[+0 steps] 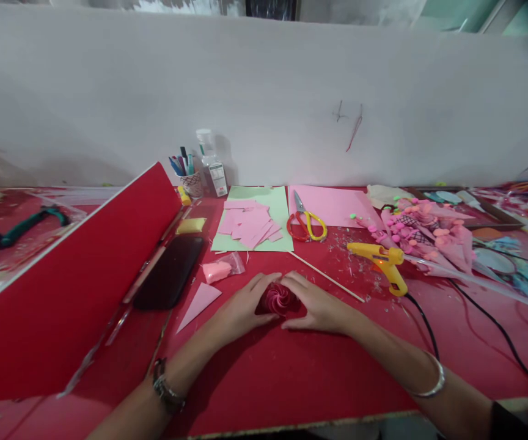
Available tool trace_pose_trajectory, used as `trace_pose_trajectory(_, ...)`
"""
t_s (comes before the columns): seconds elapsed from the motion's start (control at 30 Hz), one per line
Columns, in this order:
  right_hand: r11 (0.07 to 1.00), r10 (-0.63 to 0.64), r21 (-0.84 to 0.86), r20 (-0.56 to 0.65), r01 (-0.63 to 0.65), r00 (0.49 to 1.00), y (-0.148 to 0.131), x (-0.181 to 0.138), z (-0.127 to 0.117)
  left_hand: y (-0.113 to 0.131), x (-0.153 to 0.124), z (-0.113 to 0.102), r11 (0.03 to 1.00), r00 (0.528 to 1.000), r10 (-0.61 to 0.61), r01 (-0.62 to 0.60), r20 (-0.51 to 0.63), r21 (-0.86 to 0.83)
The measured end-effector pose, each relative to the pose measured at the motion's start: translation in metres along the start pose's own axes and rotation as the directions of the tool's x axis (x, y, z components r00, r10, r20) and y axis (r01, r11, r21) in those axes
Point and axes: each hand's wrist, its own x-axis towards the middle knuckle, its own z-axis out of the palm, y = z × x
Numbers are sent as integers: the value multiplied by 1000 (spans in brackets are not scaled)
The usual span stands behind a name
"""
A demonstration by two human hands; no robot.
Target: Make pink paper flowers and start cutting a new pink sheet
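In the head view a dark pink, spiral-ridged round piece (278, 299) sits low over the red tabletop, between my two hands. My left hand (248, 305) curves around its left side, thumb toward me. From the right, my right hand (314, 304) cups it the same way, fingertips near those of the left at the far side. The underside of the piece is hidden. Left of my hands lie a pink paper triangle (198, 305) and a small plastic bag (220, 268) with peach-pink stuff in it. A thin wooden stick (326, 276) lies beyond my right hand.
Pink paper pieces (250, 223) lie on a green sheet (218, 243); scissors (307, 223) rest beside them. A yellow glue gun (383, 263) with a black cord and pink decorated cones (433, 235) are at right. A black phone (168, 273) and upright red board (85, 293) stand left.
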Motion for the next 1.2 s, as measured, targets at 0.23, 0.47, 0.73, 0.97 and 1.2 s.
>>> trace_pose_trajectory(0.23, 998, -23, -63, -52, 20, 998, 2, 1, 6, -1, 1, 5, 1000, 999, 18, -19, -48, -10)
trace_pose_trajectory(0.47, 986, -22, -166, -32, 16, 999, 1, 0, 9, -1, 2, 6, 1000, 996, 23, -24, -81, -13)
trace_pose_trajectory(0.73, 982, -22, -187, -49, 12, 999, 1, 1, 12, 1, 3, 6, 997, 998, 16, -21, -67, -73)
trace_pose_trajectory(0.97, 990, -19, -140, -85, 7, 996, 4, 3, 10, 1, 3, 4, 996, 997, 5, -12, -77, -87)
trace_pose_trajectory(1.2, 998, -31, -50, -164, 23, 986, 9, 4, 9, 9, -2, -12, 999, 997, 51, -51, -53, 6)
